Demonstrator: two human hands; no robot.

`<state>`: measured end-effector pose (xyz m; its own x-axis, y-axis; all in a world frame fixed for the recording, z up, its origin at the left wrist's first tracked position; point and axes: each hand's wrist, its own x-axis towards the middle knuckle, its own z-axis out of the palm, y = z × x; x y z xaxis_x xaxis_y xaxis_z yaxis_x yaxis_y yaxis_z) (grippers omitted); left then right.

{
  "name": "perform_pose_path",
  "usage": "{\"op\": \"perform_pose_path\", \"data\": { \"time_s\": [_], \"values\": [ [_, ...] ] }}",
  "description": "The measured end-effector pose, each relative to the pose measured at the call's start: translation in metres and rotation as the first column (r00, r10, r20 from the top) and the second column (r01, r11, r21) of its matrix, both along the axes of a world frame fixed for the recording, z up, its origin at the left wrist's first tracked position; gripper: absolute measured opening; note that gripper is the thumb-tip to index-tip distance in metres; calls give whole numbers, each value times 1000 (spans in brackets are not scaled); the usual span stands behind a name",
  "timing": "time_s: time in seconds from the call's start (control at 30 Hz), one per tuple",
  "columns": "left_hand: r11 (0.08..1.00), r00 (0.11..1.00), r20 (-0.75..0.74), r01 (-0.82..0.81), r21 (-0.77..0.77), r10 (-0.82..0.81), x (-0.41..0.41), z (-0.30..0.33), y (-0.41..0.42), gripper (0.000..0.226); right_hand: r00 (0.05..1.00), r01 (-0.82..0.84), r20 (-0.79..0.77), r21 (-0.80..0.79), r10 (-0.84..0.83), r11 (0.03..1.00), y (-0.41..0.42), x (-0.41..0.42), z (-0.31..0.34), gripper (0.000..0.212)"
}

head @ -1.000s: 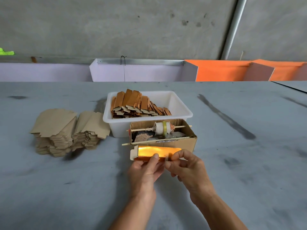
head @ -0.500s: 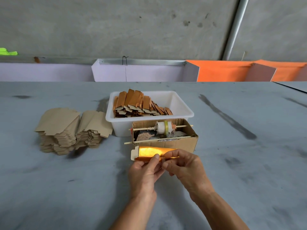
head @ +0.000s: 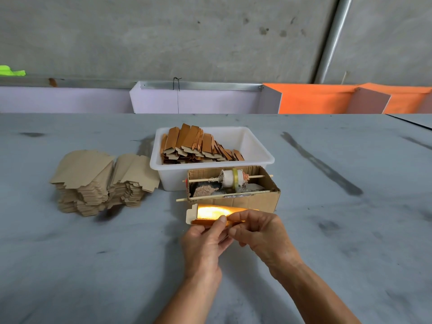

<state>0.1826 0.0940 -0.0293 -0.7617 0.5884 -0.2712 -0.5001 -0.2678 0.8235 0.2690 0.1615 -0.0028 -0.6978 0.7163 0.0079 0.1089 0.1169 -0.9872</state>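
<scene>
Both hands hold a small folded card piece (head: 210,213) with a shiny gold-orange inside, just in front of a cardboard box. My left hand (head: 205,244) grips it from below, thumb pressed on its front edge. My right hand (head: 259,230) pinches its right end with curled fingers. The card's cream tab sticks out at the left. Its right end is hidden by my right fingers.
A cardboard box (head: 247,199) holds a spool on two wooden sticks. Behind it a white plastic tub (head: 257,148) contains several finished copper-coloured folded pieces. A stack of flat brown card blanks (head: 100,181) lies to the left on the grey table (head: 350,242).
My right fingers have slid left along the card's top edge, covering more of its shiny inside. The left hand has stayed put under the piece.
</scene>
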Motion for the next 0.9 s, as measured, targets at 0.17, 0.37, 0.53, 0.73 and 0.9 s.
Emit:
{"op": "perform_pose_path", "data": {
  "time_s": [0.17,0.37,0.53,0.73,0.9],
  "values": [
    [1000,1000,8,-5,21,5,1,2,0,5,1000,18,13,-35,-18,999,-1,-2,1,21],
    [999,999,39,-2,33,1,2,3,1,14,996,8,93,-27,-5,1000,1,-1,3,23],
    [1000,999,42,-5,7,5,1,1,3,11,986,-34,162,29,29,999,5,1,8,18],
    [999,998,52,-21,-32,22,2,1,2,12,971,-21,240,66,4,998,3,2,11,22],
    [994,994,60,-89,-58,93,4,3,4,14,956,47,276,179,-96,983,-5,1,9,37]
  ]
}}
